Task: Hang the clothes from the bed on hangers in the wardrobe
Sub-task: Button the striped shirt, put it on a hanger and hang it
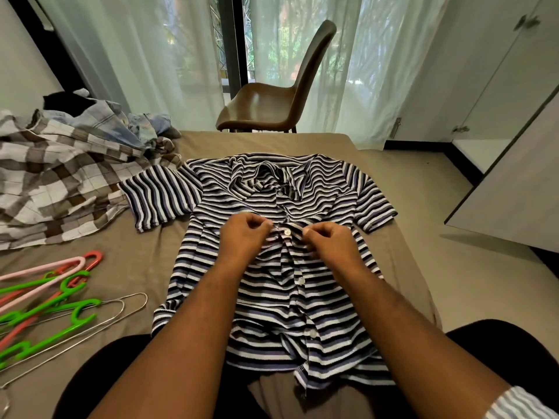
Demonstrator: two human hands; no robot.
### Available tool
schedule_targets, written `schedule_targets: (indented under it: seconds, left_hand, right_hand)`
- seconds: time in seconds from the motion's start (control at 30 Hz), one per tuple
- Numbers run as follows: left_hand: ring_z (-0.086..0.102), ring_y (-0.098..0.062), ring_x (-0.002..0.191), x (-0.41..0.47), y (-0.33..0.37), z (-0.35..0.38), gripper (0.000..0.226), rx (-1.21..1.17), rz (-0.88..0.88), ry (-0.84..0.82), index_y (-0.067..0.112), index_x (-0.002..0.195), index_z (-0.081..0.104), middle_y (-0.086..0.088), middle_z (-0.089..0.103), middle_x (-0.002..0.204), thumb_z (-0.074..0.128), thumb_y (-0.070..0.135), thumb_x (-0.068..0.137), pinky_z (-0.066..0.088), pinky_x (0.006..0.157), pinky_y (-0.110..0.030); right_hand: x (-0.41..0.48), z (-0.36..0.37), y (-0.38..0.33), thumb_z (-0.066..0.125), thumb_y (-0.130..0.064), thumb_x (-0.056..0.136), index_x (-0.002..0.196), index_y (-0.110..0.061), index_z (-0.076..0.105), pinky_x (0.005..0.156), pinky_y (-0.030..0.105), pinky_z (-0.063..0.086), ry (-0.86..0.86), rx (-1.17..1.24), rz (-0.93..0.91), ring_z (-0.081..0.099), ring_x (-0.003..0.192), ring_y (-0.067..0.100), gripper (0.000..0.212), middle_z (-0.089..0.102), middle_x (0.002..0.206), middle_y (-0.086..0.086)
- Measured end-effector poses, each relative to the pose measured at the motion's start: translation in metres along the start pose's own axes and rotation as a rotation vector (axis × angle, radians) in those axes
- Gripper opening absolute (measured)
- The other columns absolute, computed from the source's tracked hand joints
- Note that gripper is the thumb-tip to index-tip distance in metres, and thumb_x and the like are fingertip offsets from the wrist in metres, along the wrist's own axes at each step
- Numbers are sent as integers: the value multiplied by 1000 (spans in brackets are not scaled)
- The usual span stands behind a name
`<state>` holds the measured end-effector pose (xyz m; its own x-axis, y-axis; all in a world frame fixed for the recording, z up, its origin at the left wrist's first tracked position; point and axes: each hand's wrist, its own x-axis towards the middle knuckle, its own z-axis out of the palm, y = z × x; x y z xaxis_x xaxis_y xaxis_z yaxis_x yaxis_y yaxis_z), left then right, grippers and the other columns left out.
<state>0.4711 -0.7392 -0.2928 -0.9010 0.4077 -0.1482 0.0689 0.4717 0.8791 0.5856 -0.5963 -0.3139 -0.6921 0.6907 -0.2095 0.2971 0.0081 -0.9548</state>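
head | striped shirt (272, 285) flat on bed (145, 261) | left hand (242, 237), right hand (331, 241) pinch its front either side of button (286, 232)

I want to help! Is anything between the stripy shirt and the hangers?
Nothing visible: only bare bed sheet lies between the striped shirt and the hangers at its left. The left hand and right hand pinch its front.

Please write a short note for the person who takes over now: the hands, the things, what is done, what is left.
Left hand and right hand each pinch the striped shirt beside one button.
Shirt lies flat on the bed; hangers to its left, clothes pile beyond them, wardrobe door open at right.
Done: no garment in view is on a hanger.
Left: hang shirt and pile.
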Motion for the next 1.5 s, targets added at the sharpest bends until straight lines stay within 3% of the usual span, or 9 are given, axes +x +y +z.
schedule_targets:
  seconds: [0.13, 0.27, 0.47, 0.63, 0.8, 0.87, 0.97, 1.1, 1.5]
  left_hand:
    - [55, -31, 121, 23, -27, -53, 63, 569, -173, 232, 15, 131, 58, -16, 58, 133, 75, 51, 82, 47, 99, -45]
    - [46, -40, 129, 27, -51, -105, 109, 705, -466, -63, 23, 153, 31, -18, 41, 152, 87, 55, 64, 43, 103, -51]
    - [71, -22, 60, -19, -37, -122, 35, 553, -574, -459, -3, 89, 70, -12, 73, 69, 79, 31, 85, 57, 56, -28]
    - [65, -25, 67, -23, -16, -159, 15, -242, -530, -223, 1, 96, 65, -18, 69, 79, 61, 16, 98, 59, 59, -37]
    - [56, -14, 29, 18, 92, -192, 28, -116, -316, -78, 5, 79, 54, -4, 58, 38, 48, 17, 103, 50, 50, -33]
    - [57, -14, 31, 37, 146, -212, 38, -365, -136, -65, 8, 73, 58, -1, 59, 39, 44, 21, 106, 48, 53, -30]
    - [69, -11, 61, 65, 223, -249, 40, -776, 290, 154, 15, 74, 75, 1, 71, 65, 49, 17, 104, 57, 61, -25]
    - [70, -26, 110, 53, 253, -281, 30, -964, 656, 151, 21, 129, 61, -7, 70, 123, 43, 16, 106, 58, 91, -49]
    - [54, -22, 92, -4, 48, -205, 20, 236, 61, 364, 2, 103, 71, -16, 66, 105, 56, 15, 101, 36, 78, -30]
  right_hand:
    - [-1, -34, 15, 72, -32, 86, 123, -22, 64, 99, 41, 50, 239, -624, -93, 58, 115, 25, 39, 62, 120, 6]
    - [-13, -67, 27, 69, -68, 79, 142, -14, 46, 102, 45, 42, 142, -956, 241, 41, 131, 36, 86, 45, 144, 18]
    - [-57, -100, 1, 76, -28, 89, 126, -15, 65, 77, 23, 47, -288, -696, 284, 65, 94, 18, 41, 71, 114, 2]
    - [-54, -125, -33, 74, -8, 79, 110, 7, 67, 82, 45, 54, -302, 28, 357, 67, 87, 34, 35, 72, 99, 28]
    - [22, -114, -138, 57, -10, 97, 136, 11, 50, 106, 44, 45, -98, 37, 180, 52, 130, 45, 46, 55, 137, 32]
    - [73, -118, -204, 59, -14, 96, 134, 4, 58, 97, 43, 53, -91, 73, 119, 62, 120, 38, 42, 65, 127, 17]
    - [103, -136, -298, 58, -17, 97, 110, -8, 71, 70, 40, 62, -71, 394, -86, 72, 82, 28, 20, 71, 95, 14]
    - [72, -140, -348, 54, -22, 102, 118, -12, 68, 71, 33, 61, -106, 642, -387, 75, 92, 23, 24, 76, 107, 10]
    - [37, -132, -120, 67, -12, 92, 110, -3, 69, 74, 34, 57, -21, 338, -5, 76, 83, 27, 20, 75, 101, 21]
